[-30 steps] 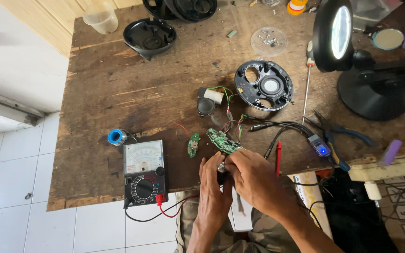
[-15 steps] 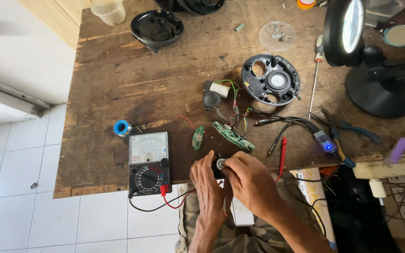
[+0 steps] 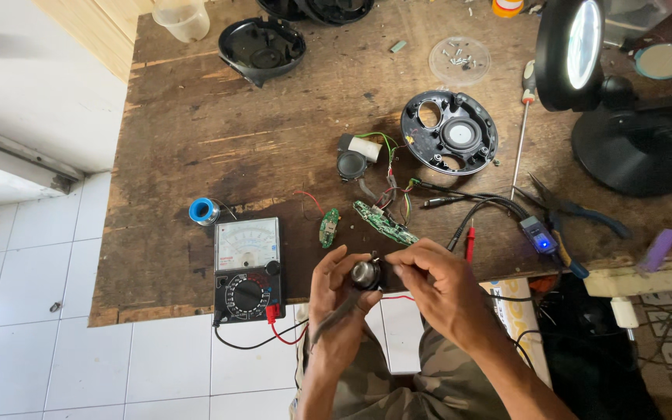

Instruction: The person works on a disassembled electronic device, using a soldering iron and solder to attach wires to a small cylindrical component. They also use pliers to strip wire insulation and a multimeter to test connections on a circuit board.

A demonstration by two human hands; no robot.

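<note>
At lower centre, hands: left hand (image 3: 336, 292) and right hand (image 3: 433, 280) both pinch the small round silver metal part (image 3: 365, 274).
Change: hands have shifted off the long green circuit board (image 3: 385, 222), now uncovered at mid-frame.
Beside: black analog multimeter (image 3: 248, 270), lower left.

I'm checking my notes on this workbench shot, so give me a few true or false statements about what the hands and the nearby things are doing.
1. Both hands, left hand and right hand, meet on a small round silvery metal part. True.
2. The analog multimeter with a black dial lies right of the hands. False: left of them.
3. The long green circuit board lies on the worn wooden table. True.
4. The round black speaker housing is held up. False: it rests on the table.
</note>
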